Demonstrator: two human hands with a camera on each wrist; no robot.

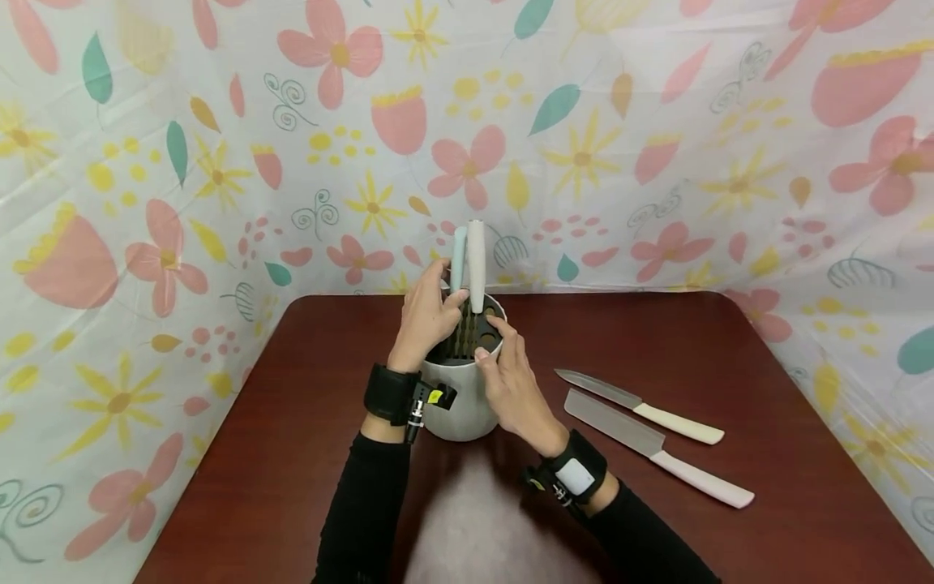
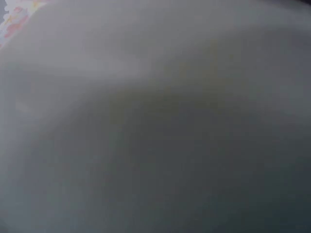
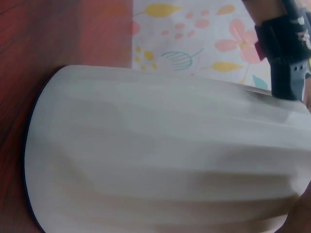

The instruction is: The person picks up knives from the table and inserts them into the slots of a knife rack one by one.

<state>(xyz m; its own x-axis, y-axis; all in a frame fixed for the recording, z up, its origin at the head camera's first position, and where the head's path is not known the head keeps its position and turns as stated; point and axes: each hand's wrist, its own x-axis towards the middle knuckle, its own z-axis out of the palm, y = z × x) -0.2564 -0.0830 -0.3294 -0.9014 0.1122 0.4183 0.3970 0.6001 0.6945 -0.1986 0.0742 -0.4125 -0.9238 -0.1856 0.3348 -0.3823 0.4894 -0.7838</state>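
Note:
A white round knife holder (image 1: 460, 410) with a dark slotted insert (image 1: 487, 332) stands upright on the table. Two knives stick up from it, one with a pale blue handle (image 1: 458, 258), the other with a white handle (image 1: 476, 268). My left hand (image 1: 426, 315) grips the holder's left top edge, thumb beside the base of the handles; its far fingers are partly hidden. On the right of the rim, my right hand (image 1: 516, 385) holds the edge between thumb and fingers. Up close, the holder's ribbed side (image 3: 160, 145) fills the right wrist view. The left wrist view is a grey blur.
To the right lie a pointed knife with a cream handle (image 1: 679, 423) and a broad-bladed knife with a pale handle (image 1: 702, 478), blades towards the holder. The dark red table (image 1: 292, 478) meets a flowered cloth (image 1: 584, 186) at the back and sides.

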